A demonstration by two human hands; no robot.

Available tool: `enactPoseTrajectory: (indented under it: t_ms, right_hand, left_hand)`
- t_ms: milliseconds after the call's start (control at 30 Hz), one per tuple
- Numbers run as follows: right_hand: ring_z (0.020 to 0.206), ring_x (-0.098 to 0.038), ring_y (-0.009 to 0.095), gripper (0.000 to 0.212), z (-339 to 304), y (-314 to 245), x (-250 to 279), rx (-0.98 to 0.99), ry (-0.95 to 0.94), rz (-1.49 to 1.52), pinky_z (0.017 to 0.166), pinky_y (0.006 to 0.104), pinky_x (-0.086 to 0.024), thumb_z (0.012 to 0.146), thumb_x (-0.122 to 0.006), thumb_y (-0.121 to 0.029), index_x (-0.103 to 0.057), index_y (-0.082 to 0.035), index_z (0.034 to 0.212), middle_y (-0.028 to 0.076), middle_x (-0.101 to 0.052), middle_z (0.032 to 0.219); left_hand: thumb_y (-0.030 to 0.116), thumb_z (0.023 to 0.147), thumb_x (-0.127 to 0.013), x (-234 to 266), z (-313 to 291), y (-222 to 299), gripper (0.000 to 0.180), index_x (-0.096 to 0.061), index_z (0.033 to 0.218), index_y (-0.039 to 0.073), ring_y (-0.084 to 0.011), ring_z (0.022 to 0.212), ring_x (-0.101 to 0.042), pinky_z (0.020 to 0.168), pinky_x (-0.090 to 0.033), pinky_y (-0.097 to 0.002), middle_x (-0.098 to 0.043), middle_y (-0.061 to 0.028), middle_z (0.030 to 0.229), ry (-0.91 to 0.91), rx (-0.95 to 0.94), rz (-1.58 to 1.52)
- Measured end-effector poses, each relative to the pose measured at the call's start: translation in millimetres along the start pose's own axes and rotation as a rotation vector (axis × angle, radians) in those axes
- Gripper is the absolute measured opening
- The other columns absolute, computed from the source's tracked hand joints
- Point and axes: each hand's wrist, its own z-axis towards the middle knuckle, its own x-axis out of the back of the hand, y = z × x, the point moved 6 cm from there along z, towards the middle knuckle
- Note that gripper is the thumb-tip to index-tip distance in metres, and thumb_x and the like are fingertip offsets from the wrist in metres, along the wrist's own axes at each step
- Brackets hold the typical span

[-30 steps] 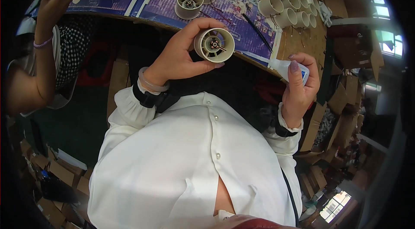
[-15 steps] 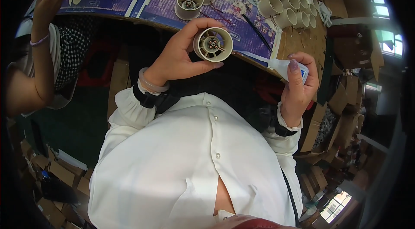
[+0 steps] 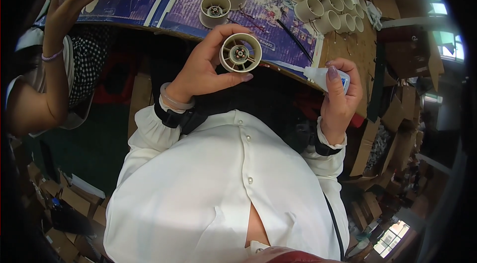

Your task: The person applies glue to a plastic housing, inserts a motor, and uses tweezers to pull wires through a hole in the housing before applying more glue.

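Observation:
My left hand (image 3: 201, 69) grips a cream cylindrical fan housing (image 3: 240, 53), thumb along its near side and fingers round its far side. Its open end faces me, showing spokes and a round motor hub with copper-coloured windings. In my right hand (image 3: 344, 96) is a small white squeeze bottle (image 3: 318, 75), tilted so that its long thin nozzle points left. The nozzle's tip is close to the housing's right rim; I cannot tell if they touch.
Two similar housings (image 3: 215, 10) stand on the worktable just beyond my left hand. Several cream cups (image 3: 309, 9) with wires crowd the far right. A thin black stick (image 3: 294, 39) lies on the purple covering. At left is another person's arm (image 3: 55, 64); cardboard boxes (image 3: 365, 146) stand at right.
The housing has shifted slightly left and turned, so more of its spokes show. My right hand has brought the bottle a little left. The other person's hand has moved right.

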Motion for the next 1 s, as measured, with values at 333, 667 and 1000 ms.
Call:
enactPoseTrajectory:
  t_ms: [333,667,1000]
  right_hand:
    - [0.059,-0.039,0.002,0.02,3.0,36.4,6.5,-0.173,0.004,0.161,0.052,0.0176,-0.03,0.092,-0.058,-0.022,-0.056,-0.003,0.098,-0.002,-0.052,0.08]
    - [0.049,-0.032,0.002,0.024,7.0,62.9,16.4,-0.288,0.117,0.589,0.045,0.0184,-0.025,0.094,-0.053,-0.026,-0.055,-0.003,0.1,-0.003,-0.043,0.066]
    - [0.049,-0.03,0.004,0.024,7.8,70.4,12.8,-0.294,0.104,0.662,0.044,0.0198,-0.023,0.095,-0.05,-0.028,-0.054,-0.005,0.103,-0.004,-0.037,0.06]
  left_hand:
    - [0.0,0.07,-0.076,15.2,-4.0,11.5,0.069,-0.04,0.129,0.004,-0.0174,0.115,-0.051,0.096,-0.043,-0.0318,-0.051,-0.0092,0.123,0.051,0.007,0.06]
    - [0.016,0.08,-0.068,119.4,-0.6,56.0,0.059,-0.039,0.13,0.001,-0.0206,0.107,-0.057,0.092,-0.046,-0.0343,-0.058,-0.0137,0.118,0.36,0.018,0.258]
    - [0.014,0.074,-0.07,131.4,14.9,68.9,0.063,-0.043,0.13,0.005,-0.0308,0.117,-0.048,0.099,-0.038,-0.0383,-0.05,-0.0155,0.129,0.445,-0.238,1.303]
